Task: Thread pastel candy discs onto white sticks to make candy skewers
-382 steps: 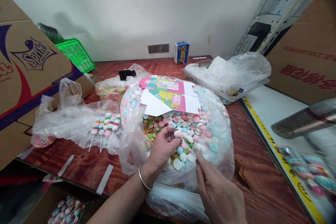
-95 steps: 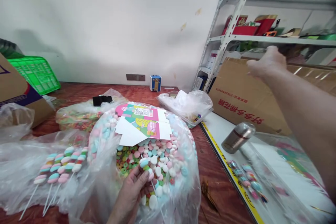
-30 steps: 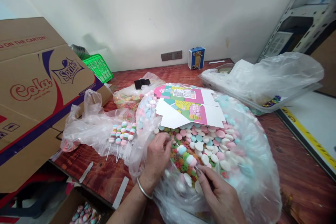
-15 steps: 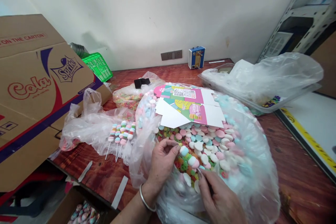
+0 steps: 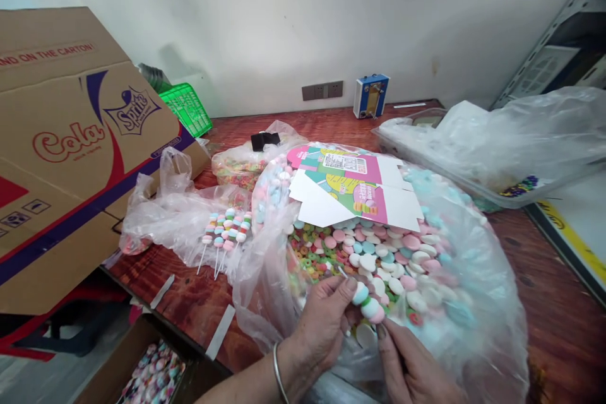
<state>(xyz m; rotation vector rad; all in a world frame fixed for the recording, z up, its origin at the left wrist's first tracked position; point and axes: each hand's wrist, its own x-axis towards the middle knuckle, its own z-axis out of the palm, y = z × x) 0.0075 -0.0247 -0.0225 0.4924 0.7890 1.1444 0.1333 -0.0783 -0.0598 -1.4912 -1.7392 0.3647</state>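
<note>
My left hand (image 5: 326, 309), a metal bangle at its wrist, pinches the upper end of a candy skewer (image 5: 368, 306) of white, blue, green and pink pieces. A white stick tip pokes out by the thumb. At the skewer's lower, pink end, my right hand (image 5: 411, 360) grips with thumb and fingers closed; the stick there is mostly hidden. Both hands are over a large clear plastic bag (image 5: 492, 303) holding round flat candies (image 5: 379, 259) and small ring gummies (image 5: 312, 252). A flat printed card (image 5: 355, 186) rests on the candies.
Several finished candy skewers (image 5: 227, 227) lie on crumpled plastic (image 5: 165, 214) to the left. A big carton (image 5: 61, 158) stands beyond them, a green basket (image 5: 187, 107) behind. An open box of candies (image 5: 154, 372) sits low at left. A plastic-covered tub (image 5: 497, 151) is at right.
Both hands have drawn the skewer nearer to me. The left fingers now cover more of its upper part, and a white stick tip shows past the thumb. The view has shifted slightly.
</note>
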